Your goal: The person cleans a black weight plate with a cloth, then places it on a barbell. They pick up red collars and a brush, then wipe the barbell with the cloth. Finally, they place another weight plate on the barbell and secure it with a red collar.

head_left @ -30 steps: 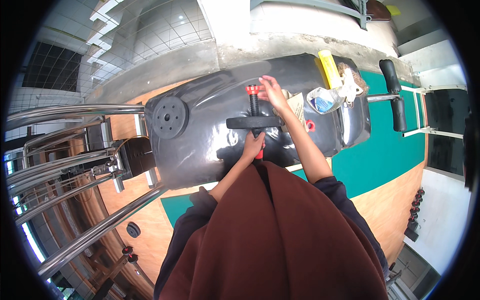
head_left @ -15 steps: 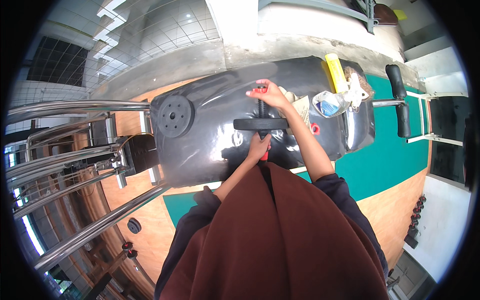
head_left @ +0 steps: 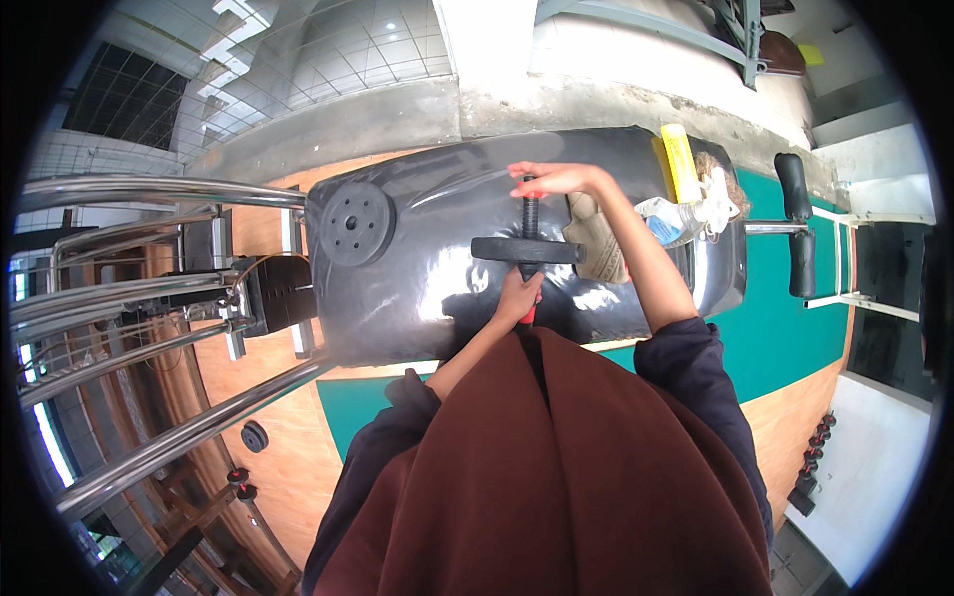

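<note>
A short dumbbell bar (head_left: pixel 529 223) with a threaded black end and red grip stands on a black padded bench (head_left: pixel 427 268). A black weight plate (head_left: pixel 527 250) sits edge-on around the bar. My left hand (head_left: pixel 519 295) grips the bar's lower red part just below the plate. My right hand (head_left: pixel 553 179) is closed over the bar's top end. A second black weight plate (head_left: pixel 356 223) lies flat on the bench to the left, apart from both hands.
On the bench's right end lie a beige cloth (head_left: pixel 594 238), a yellow flat object (head_left: pixel 681 164) and a clear plastic bottle (head_left: pixel 676 219). Chrome machine rails (head_left: pixel 149 298) run along the left. Small weights (head_left: pixel 817 447) line the wooden floor at right.
The red collar that was near the bar's top is no longer visible. My right hand stays on the top end; the plate sits lower, nearer my left hand.
</note>
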`<state>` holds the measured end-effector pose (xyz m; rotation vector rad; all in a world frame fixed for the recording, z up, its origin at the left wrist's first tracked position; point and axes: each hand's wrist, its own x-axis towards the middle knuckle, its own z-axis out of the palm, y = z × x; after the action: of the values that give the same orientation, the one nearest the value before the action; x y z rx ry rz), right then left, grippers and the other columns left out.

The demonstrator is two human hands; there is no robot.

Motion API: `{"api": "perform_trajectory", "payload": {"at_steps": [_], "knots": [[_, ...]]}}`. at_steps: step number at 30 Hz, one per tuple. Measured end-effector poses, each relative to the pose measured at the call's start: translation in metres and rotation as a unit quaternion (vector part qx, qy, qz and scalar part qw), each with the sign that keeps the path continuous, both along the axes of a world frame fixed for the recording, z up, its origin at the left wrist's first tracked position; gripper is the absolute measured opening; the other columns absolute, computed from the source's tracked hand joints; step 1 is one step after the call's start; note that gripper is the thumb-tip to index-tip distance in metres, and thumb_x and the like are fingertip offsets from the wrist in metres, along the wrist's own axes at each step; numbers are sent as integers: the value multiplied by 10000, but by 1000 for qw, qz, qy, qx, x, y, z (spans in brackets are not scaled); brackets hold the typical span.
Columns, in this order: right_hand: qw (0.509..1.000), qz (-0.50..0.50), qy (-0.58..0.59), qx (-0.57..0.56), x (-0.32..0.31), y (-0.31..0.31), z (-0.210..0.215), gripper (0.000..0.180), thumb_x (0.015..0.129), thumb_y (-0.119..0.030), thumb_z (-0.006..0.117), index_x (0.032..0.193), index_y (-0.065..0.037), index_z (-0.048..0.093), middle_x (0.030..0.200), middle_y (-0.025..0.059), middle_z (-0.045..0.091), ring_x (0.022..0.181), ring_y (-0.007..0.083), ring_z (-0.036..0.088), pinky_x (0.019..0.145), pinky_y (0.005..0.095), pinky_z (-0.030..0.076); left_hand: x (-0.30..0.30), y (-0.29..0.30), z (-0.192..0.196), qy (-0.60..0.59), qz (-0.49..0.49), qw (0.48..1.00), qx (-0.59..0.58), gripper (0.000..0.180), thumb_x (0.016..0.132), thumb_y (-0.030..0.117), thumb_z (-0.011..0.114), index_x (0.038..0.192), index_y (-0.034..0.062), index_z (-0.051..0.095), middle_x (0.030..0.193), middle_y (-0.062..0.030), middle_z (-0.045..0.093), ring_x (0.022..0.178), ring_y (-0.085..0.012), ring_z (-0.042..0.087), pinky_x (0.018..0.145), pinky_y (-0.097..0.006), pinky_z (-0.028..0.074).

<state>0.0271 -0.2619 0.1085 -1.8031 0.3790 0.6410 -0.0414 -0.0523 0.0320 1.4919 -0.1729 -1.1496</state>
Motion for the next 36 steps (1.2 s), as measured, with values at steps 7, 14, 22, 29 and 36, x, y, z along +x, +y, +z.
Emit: {"api": "perform_trajectory", "payload": {"at_steps": [7, 14, 22, 29, 36], "knots": [[980, -31, 71, -185, -3, -9, 7, 837, 710, -473, 724, 1340, -57, 363, 881, 59, 658, 777, 126, 614, 639, 265, 516, -3, -1, -1, 5, 4, 1000, 16, 166, 851, 152, 527, 885, 8, 453, 610, -29, 505, 508, -103, 512, 477, -259, 436], [992, -78, -1, 101, -3, -7, 10, 696, 771, -421, 688, 1308, -66, 423, 928, 46, 658, 916, 127, 604, 749, 295, 525, -1, -1, 1, 9, 4, 1000, 14, 166, 853, 152, 527, 892, 9, 453, 627, -25, 505, 509, -97, 507, 478, -254, 436], [972, -51, 64, -222, 1, -2, 8, 657, 799, -363, 676, 1302, -27, 420, 942, 137, 651, 914, 224, 634, 778, 320, 506, 3, -2, 1, 20, -5, 1000, 16, 153, 859, 149, 528, 888, 19, 453, 617, -20, 496, 504, -99, 501, 481, -259, 433], [969, -220, -62, 98, -29, -7, -10, 670, 779, -263, 712, 1298, -8, 374, 909, 61, 613, 828, 146, 617, 763, 234, 500, 1, -3, 2, 27, 25, 999, 2, 157, 847, 136, 541, 885, 3, 466, 605, -16, 491, 487, -94, 491, 463, -251, 426], [883, -323, -44, 337, -31, 8, -9, 637, 861, -260, 622, 1334, 15, 296, 1081, 139, 602, 975, 171, 609, 822, 240, 496, 2, -4, -2, 46, 23, 999, 2, 140, 841, 126, 544, 852, 1, 483, 600, -16, 497, 472, -94, 493, 445, -252, 422]]}}
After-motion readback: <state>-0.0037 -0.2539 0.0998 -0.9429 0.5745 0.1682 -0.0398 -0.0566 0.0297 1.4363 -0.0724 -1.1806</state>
